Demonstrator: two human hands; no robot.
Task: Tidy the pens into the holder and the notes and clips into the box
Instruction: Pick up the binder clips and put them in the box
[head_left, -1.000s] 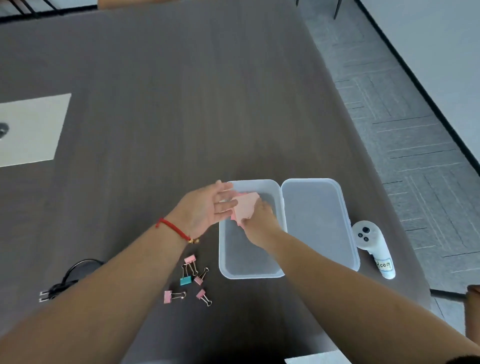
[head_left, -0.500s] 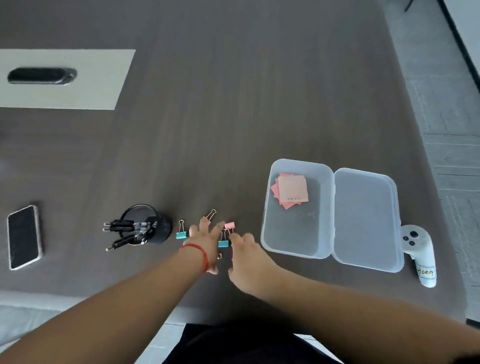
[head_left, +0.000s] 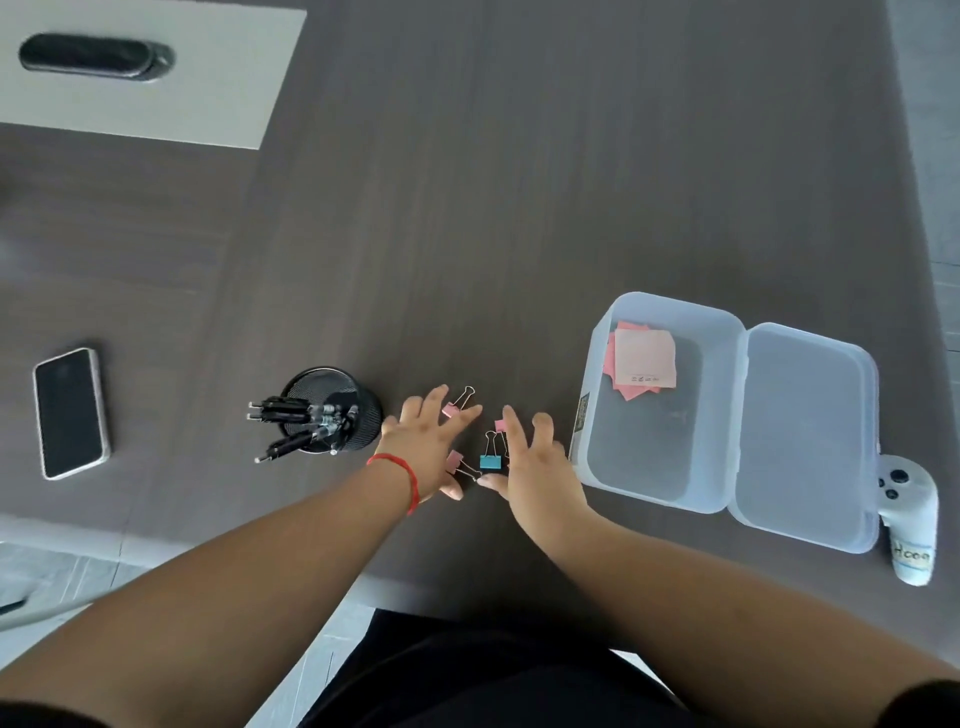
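Note:
Several binder clips lie on the dark table between my hands: a teal clip (head_left: 490, 461), a pink clip (head_left: 451, 410) by my left fingers, another pink clip (head_left: 455, 460) near my left thumb, and one pink clip (head_left: 500, 426) at my right fingertips. My left hand (head_left: 426, 447) and my right hand (head_left: 535, 467) are spread flat over them, fingers apart, holding nothing. The clear plastic box (head_left: 597, 364) stands open to the right with pink sticky notes (head_left: 641, 364) inside. A black mesh holder (head_left: 332, 410) with black pens (head_left: 291, 415) stands to the left.
The box's hinged lid (head_left: 810, 436) lies open on the right, with a white controller (head_left: 909, 519) beside it near the table edge. A phone (head_left: 70, 413) lies at the far left. A pale panel (head_left: 156, 93) with a dark slot sits at the back left.
The notes were put in the box and both hands left it. They moved left onto the clips and now spread wider over them. The view shifted left.

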